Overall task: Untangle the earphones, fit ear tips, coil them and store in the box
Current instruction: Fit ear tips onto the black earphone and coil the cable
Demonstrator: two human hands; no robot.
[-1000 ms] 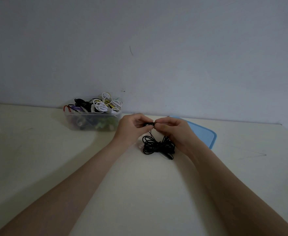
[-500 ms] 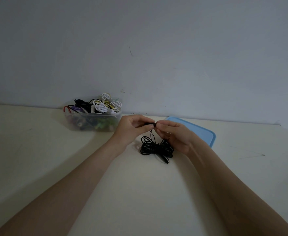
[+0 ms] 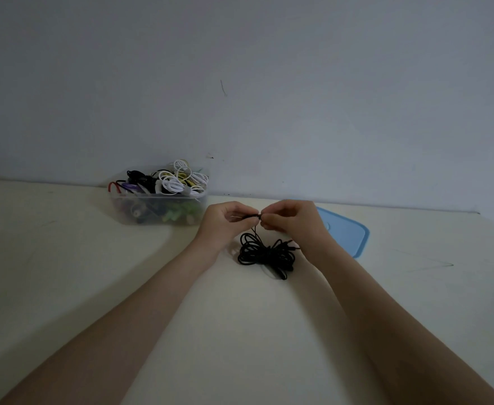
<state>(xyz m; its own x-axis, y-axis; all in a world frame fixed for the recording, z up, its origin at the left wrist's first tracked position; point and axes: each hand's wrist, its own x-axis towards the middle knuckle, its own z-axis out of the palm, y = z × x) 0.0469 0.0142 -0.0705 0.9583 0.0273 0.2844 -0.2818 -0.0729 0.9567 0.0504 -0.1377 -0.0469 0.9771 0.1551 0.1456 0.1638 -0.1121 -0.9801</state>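
Item: black earphones (image 3: 266,252). Cable lies in a loose bundle on the desk (image 3: 239,331), middle of the scene, between the two wrists. One strand rises from the bundle to the fingertips.

Left hand (image 3: 225,222): fingers curled, pinching a small dark piece at the strand's top end, likely an earbud; too small to tell.

Right hand (image 3: 292,219): fingers curled, pinching at the same spot, fingertips touching or almost touching those of the left hand. Whether it holds an ear tip cannot be made out.

Box (image 3: 158,210): clear, far left by the wall, heaped with coiled earphones in white, black and other colours, piled above the rim.

Lid (image 3: 348,235): blue, flat on the desk, just right of the right hand.

Step in hand, as judged: fitting an ear tip; coiling and storing not yet done.

Risks, as judged:
- The tip is small and could slip from the pinch and roll off under the bundle.
- Pulling upward on the strand may tighten the loops below into a knot.
- The box is full; one more coil may spill over the edge.
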